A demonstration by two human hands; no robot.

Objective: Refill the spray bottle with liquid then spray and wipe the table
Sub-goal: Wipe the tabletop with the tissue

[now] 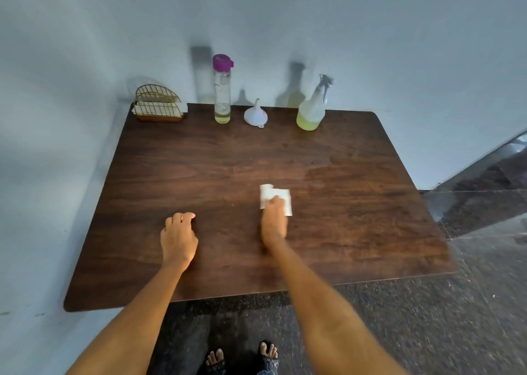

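Your right hand (274, 221) presses a white tissue (275, 196) flat on the table (356, 203), your left hand (178, 236) rests loosely curled and empty beside it, and well beyond both stand spray bottle (312, 109), funnel (255, 114), refill bottle (222, 89) and napkin holder (158, 104).

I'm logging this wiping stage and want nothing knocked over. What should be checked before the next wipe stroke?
1. Tissue under right hand: ok, pressed on the table.
2. Left hand out of the wiping path: ok, it rests to the left, fingers curled, holding nothing.
3. Spray bottle upright at far edge, holding liquid: ok.
4. Funnel and purple-capped bottle clear of the tissue: ok, at far edge.
5. Table wet from spray: cannot tell.
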